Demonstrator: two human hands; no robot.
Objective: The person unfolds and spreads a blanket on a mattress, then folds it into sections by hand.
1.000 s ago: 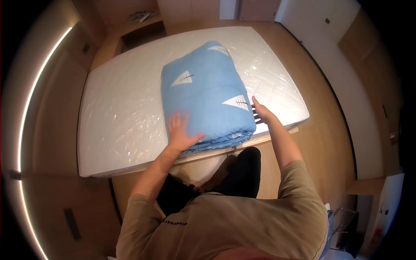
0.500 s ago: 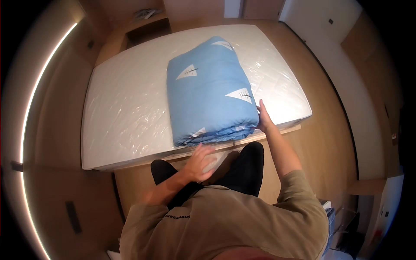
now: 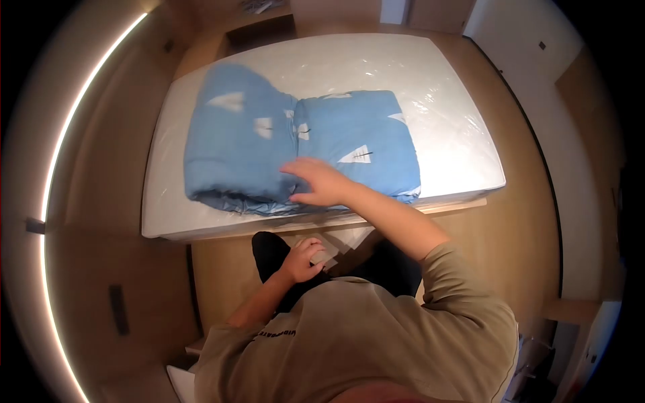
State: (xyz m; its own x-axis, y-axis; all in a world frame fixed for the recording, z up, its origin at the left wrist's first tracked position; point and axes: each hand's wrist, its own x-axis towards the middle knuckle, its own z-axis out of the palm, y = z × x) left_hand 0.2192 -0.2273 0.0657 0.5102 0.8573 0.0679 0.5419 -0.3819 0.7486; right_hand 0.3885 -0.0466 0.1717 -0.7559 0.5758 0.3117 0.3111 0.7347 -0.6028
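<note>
A blue quilt (image 3: pixel 376 138) with white triangular tree-like prints lies across the plastic-wrapped mattress (image 3: pixel 457 134). One half is flopped over to the left, blurred by motion, and a crease runs between the two halves. My right hand (image 3: pixel 322 183) reaches across to the quilt's near middle with thumb and fingers apart, holding nothing visible. Whether its fingertips touch the fabric I cannot tell. Lower down, in front of my body, my left hand (image 3: pixel 304 260) hangs by my knee with its fingers loosely bent and apart, away from the quilt.
The mattress rests on a low wooden base (image 3: pixel 457 207) close to my legs. Behind it stands a wooden headboard shelf (image 3: pixel 201 57) with an open recess. A lit strip (image 3: pixel 50 174) runs along the left wall, and wooden floor (image 3: pixel 500 248) lies to the right.
The folded quilt has been opened out, its upper layer swung leftward. My right hand moved left from its right edge to the middle. My left hand drew back slightly, and the view shifted.
</note>
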